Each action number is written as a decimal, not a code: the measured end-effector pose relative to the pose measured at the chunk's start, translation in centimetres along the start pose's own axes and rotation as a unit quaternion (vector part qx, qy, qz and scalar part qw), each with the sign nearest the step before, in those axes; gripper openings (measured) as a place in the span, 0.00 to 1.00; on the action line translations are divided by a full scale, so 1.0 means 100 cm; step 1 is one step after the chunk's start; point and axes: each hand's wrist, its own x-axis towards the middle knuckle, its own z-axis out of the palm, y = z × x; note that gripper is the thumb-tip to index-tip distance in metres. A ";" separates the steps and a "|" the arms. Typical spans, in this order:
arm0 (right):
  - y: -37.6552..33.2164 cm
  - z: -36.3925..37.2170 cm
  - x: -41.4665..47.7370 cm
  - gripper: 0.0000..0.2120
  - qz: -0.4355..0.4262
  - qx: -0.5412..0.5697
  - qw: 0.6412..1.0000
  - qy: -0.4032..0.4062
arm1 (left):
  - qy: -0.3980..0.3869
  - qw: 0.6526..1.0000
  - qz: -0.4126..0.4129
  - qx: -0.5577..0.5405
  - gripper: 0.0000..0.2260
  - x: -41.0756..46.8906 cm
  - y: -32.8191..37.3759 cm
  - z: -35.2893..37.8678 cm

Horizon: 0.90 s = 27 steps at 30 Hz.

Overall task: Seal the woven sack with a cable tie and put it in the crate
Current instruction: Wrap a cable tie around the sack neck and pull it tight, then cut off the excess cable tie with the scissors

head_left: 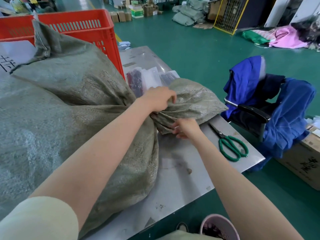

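Note:
A big grey-green woven sack (72,104), stuffed full, lies on its side across the metal table (183,172). Its mouth is bunched into a neck at the centre, with the loose flap (194,99) spread to the right. My left hand (156,99) grips the gathered neck from above. My right hand (186,129) pinches the fabric on the underside of the neck, close below the left hand. No cable tie is plainly visible; anything at the neck is hidden by my fingers. The red plastic crate (83,26) stands behind the sack at the upper left.
Green-handled scissors (230,144) lie on the table to the right of my right hand. Clear plastic bags (149,78) lie behind the sack's neck. A chair draped in blue cloth (270,104) stands off the table's right edge. A cardboard box (304,160) sits beside it.

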 end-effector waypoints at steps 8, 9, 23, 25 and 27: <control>0.044 -0.081 0.003 0.10 0.025 -0.035 0.990 0.132 | -0.108 0.975 0.031 -0.193 0.21 0.032 0.105 0.030; 0.052 -0.088 0.004 0.08 0.024 -0.049 0.987 0.153 | -0.128 0.971 0.025 -0.201 0.20 0.035 0.114 0.039; 0.112 -0.124 0.005 0.03 0.027 -0.314 0.931 0.182 | -0.279 0.941 -0.040 -0.190 0.12 0.049 0.160 0.130; 0.114 -0.124 0.006 0.14 0.044 -0.323 0.930 0.172 | -0.277 0.937 -0.053 -0.208 0.11 0.050 0.158 0.129; 0.116 -0.123 0.006 0.19 0.055 -0.312 0.932 0.179 | -0.272 0.934 -0.065 -0.221 0.15 0.049 0.156 0.126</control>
